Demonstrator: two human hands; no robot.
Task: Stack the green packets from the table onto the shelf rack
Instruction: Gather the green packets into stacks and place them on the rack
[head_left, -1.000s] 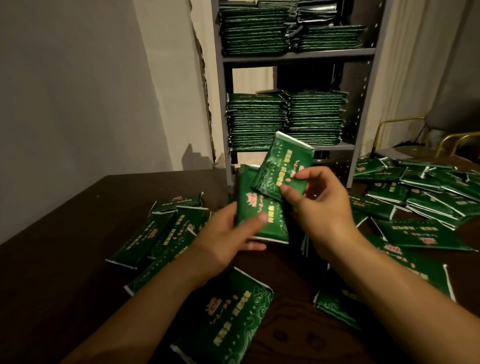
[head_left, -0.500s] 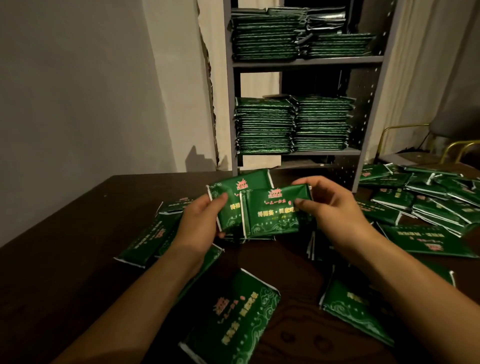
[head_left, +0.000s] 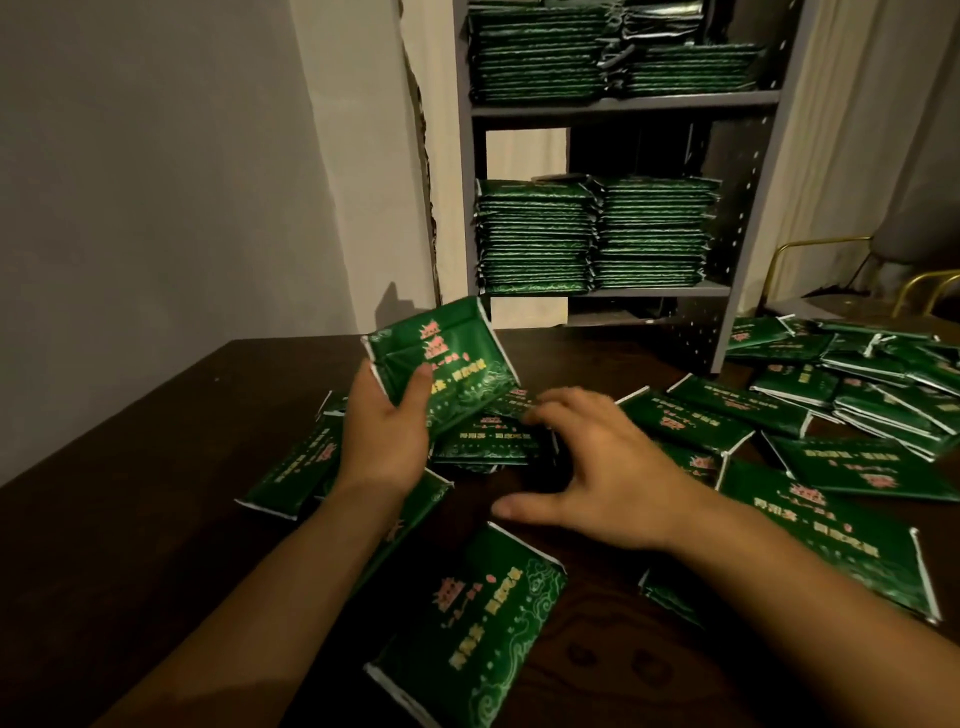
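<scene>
Packets in green wrappers lie scattered over the dark tabletop (head_left: 130, 519), and more of them stand in neat stacks on the grey shelf rack (head_left: 623, 104) at the back. The left hand (head_left: 384, 436) grips a small bunch of held packets (head_left: 447, 364), raised above the tabletop and tilted, with the thumb curled across their printed front and the fingers behind them. The right hand (head_left: 602, 467) hovers palm down with fingers spread and relaxed, thumb pointing left; its fingertips reach toward a flat packet (head_left: 488, 441) lying just below the held bunch, though blur makes it impossible to say whether they touch it. A near packet (head_left: 478, 623) lies closest to the camera between the two forearms, printed side up. To the right, a right-side heap (head_left: 852, 384) of packets overlaps loosely near the foot of the rack. On the rack, the middle shelf carries two stacks (head_left: 592, 234) side by side, and the shelf above holds further upper stacks (head_left: 540, 57). Gold chair frames (head_left: 810, 249) show at the far right, beside a pale curtain (head_left: 831, 156).
</scene>
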